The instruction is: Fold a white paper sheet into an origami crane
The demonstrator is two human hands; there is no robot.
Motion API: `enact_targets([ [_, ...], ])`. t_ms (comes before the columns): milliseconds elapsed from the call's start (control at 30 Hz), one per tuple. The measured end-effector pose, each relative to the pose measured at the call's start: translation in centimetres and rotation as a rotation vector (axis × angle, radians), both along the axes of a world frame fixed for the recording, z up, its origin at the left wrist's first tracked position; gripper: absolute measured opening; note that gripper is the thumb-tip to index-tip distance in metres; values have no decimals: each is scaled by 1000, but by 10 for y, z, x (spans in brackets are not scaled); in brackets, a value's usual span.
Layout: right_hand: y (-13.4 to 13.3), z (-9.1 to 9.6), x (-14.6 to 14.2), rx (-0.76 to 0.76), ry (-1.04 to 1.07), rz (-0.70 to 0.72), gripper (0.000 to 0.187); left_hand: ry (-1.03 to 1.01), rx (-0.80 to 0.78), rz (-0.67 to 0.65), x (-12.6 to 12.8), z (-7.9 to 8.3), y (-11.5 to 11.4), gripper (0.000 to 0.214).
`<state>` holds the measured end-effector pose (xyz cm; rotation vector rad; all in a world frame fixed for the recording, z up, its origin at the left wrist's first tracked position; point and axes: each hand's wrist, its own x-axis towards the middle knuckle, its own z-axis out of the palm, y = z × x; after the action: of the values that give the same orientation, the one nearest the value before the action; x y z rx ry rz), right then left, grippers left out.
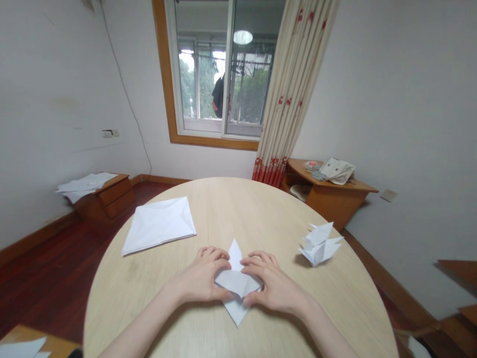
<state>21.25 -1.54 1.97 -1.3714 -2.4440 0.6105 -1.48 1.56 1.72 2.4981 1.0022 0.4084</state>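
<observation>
A partly folded sheet of white paper (238, 282) lies on the round table in front of me, one point facing away and another toward me. A raised flap crosses its middle. My left hand (208, 273) grips its left side, fingers curled and thumb at the lower edge. On the opposite side, my right hand (270, 281) holds the paper the same way, its thumb near the flap's lower middle. Parts of both side edges are hidden under my fingers.
A stack of white paper (160, 224) rests at the table's left. Folded paper figures (320, 244) stand on the right of the round wooden table (223, 199). Beyond are a low cabinet (115, 196), a corner desk (331, 191) and a curtain (294, 89).
</observation>
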Motion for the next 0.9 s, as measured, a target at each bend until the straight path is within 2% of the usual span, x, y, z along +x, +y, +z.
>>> enact_targets([
  [333, 1, 1, -1, 154, -1, -13, 33, -42, 29, -9, -1, -2, 1, 19],
  [900, 2, -1, 0, 322, 26, -25, 9, -72, 164, 46, 0, -12, 9, 14],
])
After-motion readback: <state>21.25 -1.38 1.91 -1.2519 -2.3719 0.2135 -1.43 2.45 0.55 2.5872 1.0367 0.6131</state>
